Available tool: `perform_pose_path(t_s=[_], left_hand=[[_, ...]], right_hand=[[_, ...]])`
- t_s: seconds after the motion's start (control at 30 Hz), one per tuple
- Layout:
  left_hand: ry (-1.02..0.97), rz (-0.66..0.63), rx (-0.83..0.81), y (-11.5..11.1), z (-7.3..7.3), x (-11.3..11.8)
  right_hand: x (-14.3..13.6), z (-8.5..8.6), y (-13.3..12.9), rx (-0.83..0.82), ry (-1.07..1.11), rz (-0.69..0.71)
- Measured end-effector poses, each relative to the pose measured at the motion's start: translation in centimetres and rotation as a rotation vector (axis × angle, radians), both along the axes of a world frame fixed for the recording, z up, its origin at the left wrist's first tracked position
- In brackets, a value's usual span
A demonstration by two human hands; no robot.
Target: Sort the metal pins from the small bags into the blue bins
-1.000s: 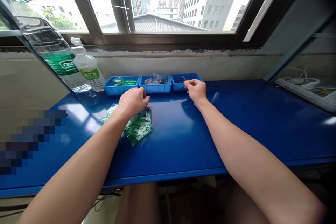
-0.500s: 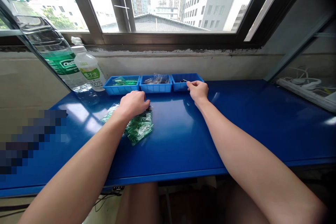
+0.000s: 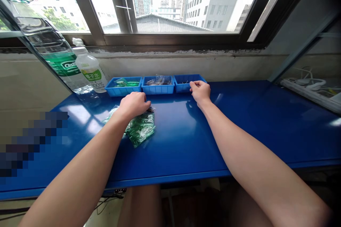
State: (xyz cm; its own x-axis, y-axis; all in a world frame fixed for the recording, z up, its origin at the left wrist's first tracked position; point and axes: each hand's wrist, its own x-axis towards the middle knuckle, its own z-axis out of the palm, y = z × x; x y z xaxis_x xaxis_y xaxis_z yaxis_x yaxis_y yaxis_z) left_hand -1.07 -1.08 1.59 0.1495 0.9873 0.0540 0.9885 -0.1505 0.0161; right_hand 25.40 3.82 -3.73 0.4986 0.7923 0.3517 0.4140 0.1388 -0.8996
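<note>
My left hand [image 3: 134,104] is closed, palm down, over crinkled green plastic packets [image 3: 141,127] on the blue table. Small dark and brownish bits [image 3: 150,109] show by its fingertips; what it grips lies hidden underneath. Over the front rim of the right blue bin [image 3: 179,87], my right hand [image 3: 200,91] has thumb and fingers pinched together. I cannot make out anything between them. A few thin dark pieces [image 3: 185,82] lie inside that bin.
Beside it stand a middle blue bin [image 3: 157,89] with clear bags and a left blue bin [image 3: 123,91] with green packets. A large water bottle [image 3: 57,53] and a smaller bottle [image 3: 92,71] are at the back left. White cables [image 3: 314,83] lie far right.
A thin light piece showed at my right fingertips half a second ago and is no longer visible there. My left hand has shifted very slightly left over the packets.
</note>
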Motion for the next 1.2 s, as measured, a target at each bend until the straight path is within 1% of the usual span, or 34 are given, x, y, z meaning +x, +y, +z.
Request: perform_pose_path(t_s=[0.07,0.13,0.23,0.3,0.4,0.47,0.6,0.7,1.0,1.2], left_hand=[[0.005,0.013,-0.032,0.2,0.4,-0.5],[-0.006,0.025,-0.126,0.3,0.9,-1.1],[-0.043,0.045,-0.303,0.1,1.7,-1.4],[-0.046,0.058,-0.342,-0.2,2.0,-1.3],[-0.023,0.069,-0.313,-0.3,1.9,-1.0],[-0.009,0.069,-0.281,-0.2,1.5,-1.0],[0.02,0.069,-0.224,0.1,0.9,-1.2],[0.021,0.082,-0.213,0.1,0.8,-1.2],[-0.055,0.091,-0.148,0.0,1.1,-1.1],[-0.236,0.061,-0.07,-0.4,1.6,-0.5]], right_hand=[[-0.2,0.1,-0.2,0.017,-0.016,0.051],[-0.6,0.4,-0.6,0.025,-0.057,0.099],[-1.6,1.0,-1.4,0.025,-0.162,0.159],[-2.3,1.2,-1.9,0.04,-0.264,0.204],[-3.4,1.4,-2.6,0.071,-0.408,0.291],[-3.9,1.4,-3.0,0.063,-0.457,0.355],[-4.4,1.6,-3.4,0.011,-0.481,0.458],[-4.4,1.6,-3.6,-0.009,-0.481,0.513],[-4.2,1.5,-3.4,-0.045,-0.499,0.535],[-4.3,1.4,-3.5,-0.037,-0.488,0.561]])
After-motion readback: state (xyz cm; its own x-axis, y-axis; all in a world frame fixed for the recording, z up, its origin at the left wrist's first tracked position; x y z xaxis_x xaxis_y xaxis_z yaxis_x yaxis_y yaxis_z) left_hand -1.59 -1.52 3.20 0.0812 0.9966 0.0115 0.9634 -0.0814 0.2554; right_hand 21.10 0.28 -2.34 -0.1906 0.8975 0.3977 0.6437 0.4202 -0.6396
